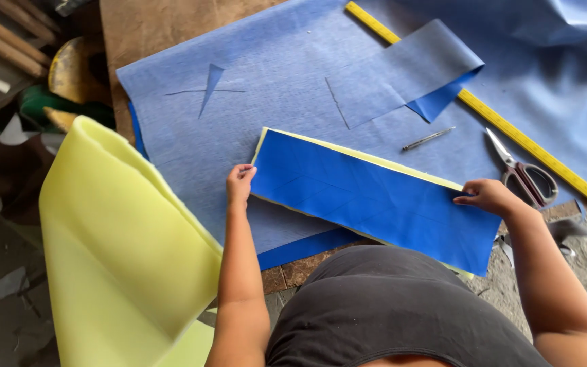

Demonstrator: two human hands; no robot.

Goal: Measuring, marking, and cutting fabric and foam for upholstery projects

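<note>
Nearest you lay the dark blue panel [375, 197], backed with pale yellow foam, resting on the wide light blue cloth [273, 81]. Your left hand [240, 183] had its grip curled on the panel's left edge, fingers folded over it. Your right hand [487, 196] pressed near the panel's right end, fingers partly bent and flat, closed on nothing. Just beyond that right grip sat scissors [528, 178], a metal pen-like tool [428, 138] and a long yellow ruler [497, 122]. To the outside of your left grip, a loose yellow foam sheet [117, 258] hung off the tabletop [171, 24]. I judged the panel could skew if one grip pulled harder, or the hanging foam could drag. The brown tabletop was worn; clutter and scraps lay on the floor.
</note>
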